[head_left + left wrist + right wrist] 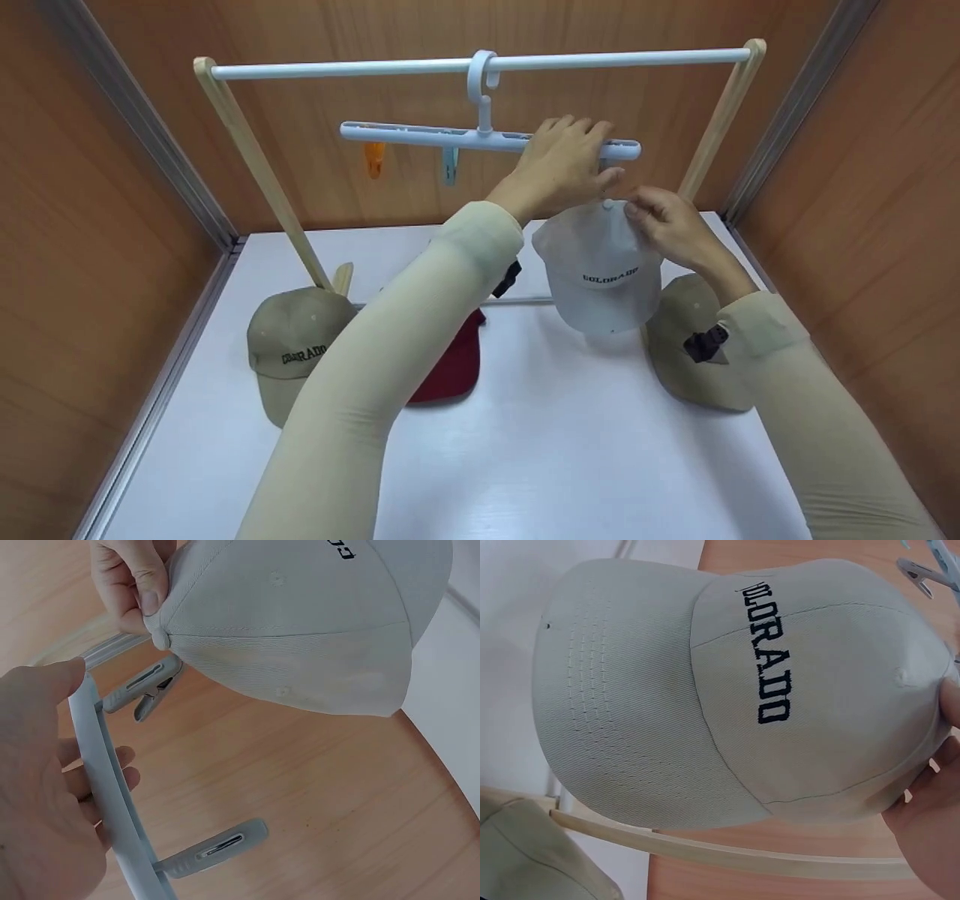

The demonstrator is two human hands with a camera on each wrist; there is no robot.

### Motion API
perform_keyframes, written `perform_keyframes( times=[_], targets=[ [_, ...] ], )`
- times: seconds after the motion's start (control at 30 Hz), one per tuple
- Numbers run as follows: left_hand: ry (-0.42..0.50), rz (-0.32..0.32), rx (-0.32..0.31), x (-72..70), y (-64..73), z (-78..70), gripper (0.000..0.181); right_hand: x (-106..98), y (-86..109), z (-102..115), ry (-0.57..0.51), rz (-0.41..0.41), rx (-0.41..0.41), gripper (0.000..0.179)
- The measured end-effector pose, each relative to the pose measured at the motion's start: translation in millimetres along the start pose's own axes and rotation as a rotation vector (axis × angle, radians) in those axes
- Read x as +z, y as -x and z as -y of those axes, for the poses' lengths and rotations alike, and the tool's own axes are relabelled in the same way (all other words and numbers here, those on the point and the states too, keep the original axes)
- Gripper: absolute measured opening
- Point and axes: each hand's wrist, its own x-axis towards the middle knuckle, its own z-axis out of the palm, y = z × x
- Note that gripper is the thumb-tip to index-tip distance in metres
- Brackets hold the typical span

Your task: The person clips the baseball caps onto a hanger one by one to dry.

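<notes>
- Wooden walls (pixel 600 22) close in the back and both sides, limiting sideways room.
- The white tabletop (pixel 585 450) spreads across the centre and bottom of the frame; its surface between the red cap and the right-hand tan cap runs down to the lower edge.
- A rack (pixel 337 70) spans the upper frame, its rail reaching from upper left to upper right.
- A pale blue hanger (pixel 442 136) hooks over the rail at upper centre, its bar ends well apart from both posts.
- The white cap (pixel 600 255) hangs right of centre, crown up, brim edge over the tabletop; in the head view its right edge overlaps a tan cap (pixel 675 337).
- Another tan cap (pixel 300 330) lies at centre left.
- A red cap (pixel 454 367), partly hidden by the left sleeve, lies near centre.
- The left hand (pixel 566 161) curls round the bar near its right end.
- The right hand (pixel 671 225) pinches the white cap's crown beside its top button.
- A clip (pixel 139 686) sits just beside that button; contact is unclear.
- Orange (pixel 374 160) and blue (pixel 450 166) clips hang along the bar.
</notes>
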Motion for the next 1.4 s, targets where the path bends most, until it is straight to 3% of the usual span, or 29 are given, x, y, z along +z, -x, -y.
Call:
perform_keyframes(
  times=[0.27,0.67,1.0,1.4],
  targets=[
    [-0.004,0.007,0.007,-0.9,0.4,-2.6,0.059,-0.5,0.8,1.8,-0.008,0.007,-0.039,0.024],
    [0.013,-0.064,0.023,1.3,2.1,-2.9,0.032,1.7,-1.4,2.0,0.004,0.022,-0.059,0.023],
    [0.028,-0.053,0.017,0.9,1.2,-2.8,0.031,2.7,-3.1,3.8,0.015,0.021,-0.088,0.023],
    [0.017,-0.109,0.040,2.4,1.2,-2.7,0.035,3.5,-1.5,4.7,0.003,0.024,-0.056,0.023]
  ],
)
